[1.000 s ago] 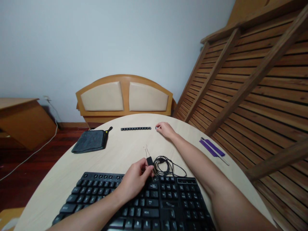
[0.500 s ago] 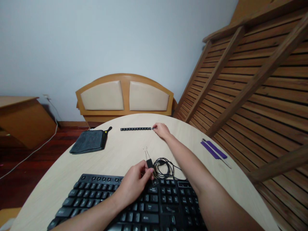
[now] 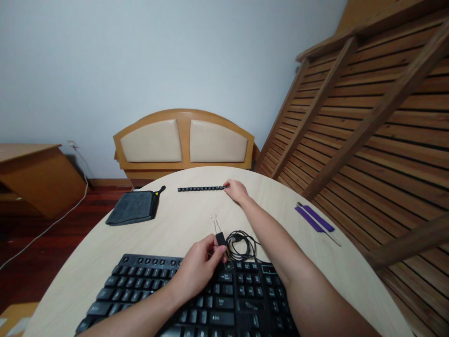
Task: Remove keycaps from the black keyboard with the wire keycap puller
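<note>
My left hand (image 3: 203, 262) is closed around the black handle of a wire keycap puller (image 3: 220, 238), its two wire prongs pointing away from me. Below that hand lies a black keyboard (image 3: 224, 304), whose top row shows bare sockets where keycaps are off. Further away, a straight row of black keycaps (image 3: 199, 189) runs across the table. At its right end my right hand (image 3: 235, 190) pinches a keycap (image 3: 226, 187), mostly hidden by the fingers, against or very near the last one in the row.
A coiled black cable (image 3: 242, 245) lies behind the keyboard. On the round table (image 3: 182, 234) are a dark grey cloth (image 3: 131, 208) with a black loop at left, and purple strips (image 3: 317, 218) with a thin metal-tipped tool at right. Wooden slats (image 3: 379, 140) lean beyond the right edge.
The keycap in my right hand has moved left, closing the small gap to the row. My left hand keeps its hold on the keycap puller. The view has shifted slightly.
</note>
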`<control>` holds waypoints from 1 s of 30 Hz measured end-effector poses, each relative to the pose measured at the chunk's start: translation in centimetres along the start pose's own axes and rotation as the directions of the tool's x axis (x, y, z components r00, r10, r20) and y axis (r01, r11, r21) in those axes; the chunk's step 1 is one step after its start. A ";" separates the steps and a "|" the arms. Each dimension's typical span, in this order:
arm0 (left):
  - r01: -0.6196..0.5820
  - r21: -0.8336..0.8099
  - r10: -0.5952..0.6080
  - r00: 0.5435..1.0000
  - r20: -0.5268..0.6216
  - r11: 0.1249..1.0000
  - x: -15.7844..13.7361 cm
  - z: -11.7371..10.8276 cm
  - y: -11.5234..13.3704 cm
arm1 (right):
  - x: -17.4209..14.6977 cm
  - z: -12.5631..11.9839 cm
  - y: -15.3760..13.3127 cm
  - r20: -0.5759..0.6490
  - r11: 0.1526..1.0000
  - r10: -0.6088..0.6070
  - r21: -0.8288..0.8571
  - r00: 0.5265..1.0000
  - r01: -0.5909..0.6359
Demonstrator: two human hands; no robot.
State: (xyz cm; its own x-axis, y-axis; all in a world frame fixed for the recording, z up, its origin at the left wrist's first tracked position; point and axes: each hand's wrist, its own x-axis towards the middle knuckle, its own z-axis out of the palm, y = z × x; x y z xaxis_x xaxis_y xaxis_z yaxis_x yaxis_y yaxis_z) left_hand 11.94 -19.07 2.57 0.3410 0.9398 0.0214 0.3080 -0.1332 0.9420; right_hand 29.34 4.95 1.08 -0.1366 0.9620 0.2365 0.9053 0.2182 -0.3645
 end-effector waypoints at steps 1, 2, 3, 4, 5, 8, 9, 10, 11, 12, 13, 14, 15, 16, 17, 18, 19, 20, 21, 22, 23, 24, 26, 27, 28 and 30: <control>0.001 0.001 -0.001 1.000 0.000 1.000 0.0 0.0 0.0 | 0.0 -0.1 0.0 0.001 1.000 -0.001 0.002 1.000 0.001; 0.002 0.001 -0.002 1.000 0.000 1.000 0.0 0.0 0.0 | -0.1 -0.1 -0.1 0.002 1.000 -0.004 0.005 1.000 0.004; 0.000 0.001 0.000 1.000 -0.002 1.000 0.0 0.0 0.0 | -0.1 -0.2 -0.1 0.004 1.000 -0.009 0.007 1.000 0.009; -0.004 0.000 0.004 1.000 -0.006 1.000 0.0 0.0 0.0 | -0.2 -0.4 -0.1 0.007 1.000 -0.014 0.010 1.000 0.014; -0.011 -0.001 0.011 1.000 -0.008 1.000 0.0 0.0 0.0 | -0.4 -0.6 -0.1 0.009 1.000 -0.021 0.011 1.000 0.021; -0.030 -0.011 0.030 1.000 -0.003 0.999 0.0 -0.1 0.1 | -1.4 -1.6 0.0 0.016 0.999 -0.034 0.009 0.999 0.034; -0.035 -0.012 0.035 0.999 0.000 0.999 0.0 -0.1 0.0 | -2.0 -2.1 0.0 0.017 0.999 -0.036 0.006 0.999 0.036; -0.039 -0.010 0.039 0.999 0.005 0.999 0.0 -0.1 0.0 | -2.7 -2.6 0.1 0.016 0.999 -0.038 0.002 0.999 0.038; -0.044 -0.005 0.044 0.999 0.008 0.999 0.0 -0.1 0.0 | -3.6 -3.2 0.2 0.012 0.999 -0.040 0.000 0.999 0.040; -0.052 0.004 0.052 0.999 0.008 0.999 0.0 -0.1 0.0 | -4.6 -3.8 0.3 0.006 0.999 -0.043 -0.002 0.999 0.043; -0.062 0.013 0.062 0.998 0.007 0.998 0.0 -0.2 0.0 | -5.7 -4.5 0.5 -0.002 0.999 -0.046 -0.002 0.999 0.046; -0.073 0.023 0.073 0.997 0.007 0.997 0.0 -0.2 0.0 | -6.8 -5.1 0.7 -0.010 0.999 -0.050 -0.002 0.999 0.050; -0.084 0.031 0.084 0.996 0.009 0.996 0.0 -0.2 0.1 | -8.1 -5.8 0.8 -0.017 0.999 -0.054 -0.001 0.998 0.054; -0.095 0.038 0.095 0.995 0.010 0.995 0.0 -0.2 0.2 | -9.4 -6.5 1.0 -0.020 0.998 -0.057 0.000 0.998 0.057; -0.106 0.046 0.105 0.994 0.015 0.993 -0.1 -0.3 0.4 | -10.7 -7.1 1.1 -0.018 0.998 -0.064 0.003 0.998 0.064; -0.115 0.057 0.114 0.993 0.025 0.992 -0.2 -0.3 0.6 | -12.0 -7.8 1.2 -0.014 0.997 -0.072 0.009 0.997 0.072; -0.124 0.068 0.122 0.992 0.036 0.990 -0.2 -0.3 0.8 | -13.3 -8.3 1.2 -0.003 0.996 -0.087 0.023 0.996 0.087; -0.133 0.080 0.129 0.990 0.047 0.988 -0.3 -0.3 1.0 | -14.6 -8.9 1.1 0.012 0.992 -0.112 0.055 0.994 0.111; -0.141 0.090 0.137 0.989 0.056 0.986 -0.3 -0.3 1.2 | -15.9 -9.3 0.9 0.028 0.986 -0.142 0.096 0.989 0.139; -0.149 0.097 0.144 0.988 0.065 0.984 -0.4 -0.3 1.4 | -17.1 -9.7 0.6 0.040 0.975 -0.182 0.139 0.983 0.175; -0.156 0.098 0.150 0.986 0.069 0.983 -0.3 -0.3 1.5 | -18.2 -10.0 0.2 0.038 0.960 -0.225 0.180 0.974 0.215; -0.159 0.097 0.153 0.986 0.069 0.983 -0.3 -0.4 1.7 | -19.2 -10.2 -0.2 0.046 0.943 -0.269 0.216 0.962 0.253; -0.155 0.094 0.148 0.986 0.077 0.983 0.0 -0.5 2.0 | -20.8 -10.4 -1.1 0.049 0.915 -0.327 0.265 0.944 0.303; -0.150 0.091 0.142 0.986 0.083 0.985 0.2 -0.6 2.1 | -21.3 -10.3 -1.5 0.048 0.905 -0.345 0.283 0.937 0.319; -0.143 0.085 0.135 0.986 0.093 0.986 0.3 -0.6 2.3 | -21.8 -10.2 -1.8 0.044 0.896 -0.358 0.297 0.933 0.330; -0.130 0.060 0.122 0.985 0.119 0.990 0.6 -0.6 2.8 | -22.5 -9.9 -2.2 0.028 0.882 -0.378 0.315 0.926 0.350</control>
State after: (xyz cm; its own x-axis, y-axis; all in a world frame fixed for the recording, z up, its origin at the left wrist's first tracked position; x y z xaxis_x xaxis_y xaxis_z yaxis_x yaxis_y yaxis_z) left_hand 12.49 -18.68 5.38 0.4791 0.8725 0.0961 0.3142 -0.2727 0.9094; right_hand 34.41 -18.79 5.49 -0.4797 0.8127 0.3309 0.6237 0.5810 -0.5228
